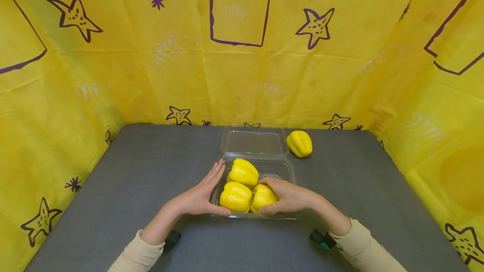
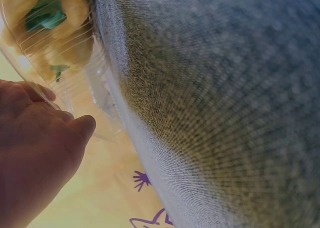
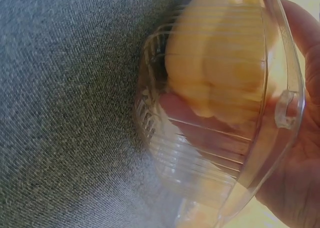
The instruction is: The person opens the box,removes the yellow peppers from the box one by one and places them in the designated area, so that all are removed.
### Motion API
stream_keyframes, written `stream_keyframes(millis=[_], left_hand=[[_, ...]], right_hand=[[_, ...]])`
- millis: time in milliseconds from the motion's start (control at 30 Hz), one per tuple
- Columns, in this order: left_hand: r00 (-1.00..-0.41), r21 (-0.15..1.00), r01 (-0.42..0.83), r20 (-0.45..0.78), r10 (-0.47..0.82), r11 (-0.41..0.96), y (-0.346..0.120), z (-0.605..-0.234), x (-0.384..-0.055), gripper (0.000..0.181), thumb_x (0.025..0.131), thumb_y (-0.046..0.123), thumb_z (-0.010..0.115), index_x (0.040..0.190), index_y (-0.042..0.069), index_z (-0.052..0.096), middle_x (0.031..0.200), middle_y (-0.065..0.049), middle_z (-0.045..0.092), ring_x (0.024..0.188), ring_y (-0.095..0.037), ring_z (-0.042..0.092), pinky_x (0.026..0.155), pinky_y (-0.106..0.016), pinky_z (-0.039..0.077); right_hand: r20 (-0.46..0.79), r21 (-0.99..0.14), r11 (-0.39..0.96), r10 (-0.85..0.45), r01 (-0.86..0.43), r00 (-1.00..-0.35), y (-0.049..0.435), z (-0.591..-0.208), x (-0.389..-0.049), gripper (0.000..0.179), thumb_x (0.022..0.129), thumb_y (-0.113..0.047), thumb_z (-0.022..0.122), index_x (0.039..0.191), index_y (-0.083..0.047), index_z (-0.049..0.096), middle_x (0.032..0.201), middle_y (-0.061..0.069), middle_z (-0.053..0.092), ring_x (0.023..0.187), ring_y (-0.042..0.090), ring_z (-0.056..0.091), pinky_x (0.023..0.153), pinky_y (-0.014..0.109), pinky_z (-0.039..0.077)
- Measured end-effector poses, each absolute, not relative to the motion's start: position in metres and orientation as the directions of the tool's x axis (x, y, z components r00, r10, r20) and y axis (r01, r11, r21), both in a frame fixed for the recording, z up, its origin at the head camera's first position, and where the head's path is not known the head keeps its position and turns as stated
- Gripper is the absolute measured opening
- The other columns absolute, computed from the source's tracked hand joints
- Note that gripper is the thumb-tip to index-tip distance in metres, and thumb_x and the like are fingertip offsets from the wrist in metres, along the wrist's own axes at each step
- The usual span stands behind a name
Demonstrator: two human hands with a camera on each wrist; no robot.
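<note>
A clear plastic clamshell container (image 1: 291,171) lies on the table with its lid (image 1: 253,142) folded back. Three yellow bell peppers sit in its base: one at the back (image 1: 243,172), one at front left (image 1: 235,197) and one at front right (image 1: 264,197). My right hand (image 1: 289,196) grips the front right pepper between thumb and fingers, reaching over the container's wall. Spread around the left front corner, my left hand (image 1: 200,194) rests its straight fingers along the left side and its thumb at the front rim. Green stems (image 2: 46,13) show through the plastic in the left wrist view.
Another yellow bell pepper (image 1: 300,143) lies on the grey table (image 1: 162,154), just right of the lid. A yellow cloth (image 1: 242,66) with starfish and fish drawings hangs behind the table and along both sides.
</note>
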State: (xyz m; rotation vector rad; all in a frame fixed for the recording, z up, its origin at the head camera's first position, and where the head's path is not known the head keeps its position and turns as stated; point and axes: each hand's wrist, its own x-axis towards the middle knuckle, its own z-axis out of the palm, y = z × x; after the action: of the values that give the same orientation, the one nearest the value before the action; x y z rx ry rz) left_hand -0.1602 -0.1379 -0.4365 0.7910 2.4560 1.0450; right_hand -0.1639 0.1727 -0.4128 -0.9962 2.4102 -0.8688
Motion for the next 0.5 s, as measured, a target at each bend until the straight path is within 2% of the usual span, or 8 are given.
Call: stream_keyframes(millis=[500], left_hand=[[-0.779, 0.728, 0.367, -0.099, 0.619, 0.579, -0.1381, -0.4364, -0.1604, 0.127, 0.072, 0.051, 0.083, 0.157, 0.011, -0.004, 0.162, 0.000, -0.017, 0.147, -0.022, -0.013, 0.115, -0.056, 0.011]], right_hand=[[-0.071, -0.639, 0.575, -0.706, -0.512, -0.704, 0.1717, -0.4112, -0.1626, 0.061, 0.080, -0.047, 0.077, 0.127, -0.016, 0.053, 0.109, -0.009, 0.058, 0.090, 0.009, 0.054, 0.077, 0.026, 0.048]])
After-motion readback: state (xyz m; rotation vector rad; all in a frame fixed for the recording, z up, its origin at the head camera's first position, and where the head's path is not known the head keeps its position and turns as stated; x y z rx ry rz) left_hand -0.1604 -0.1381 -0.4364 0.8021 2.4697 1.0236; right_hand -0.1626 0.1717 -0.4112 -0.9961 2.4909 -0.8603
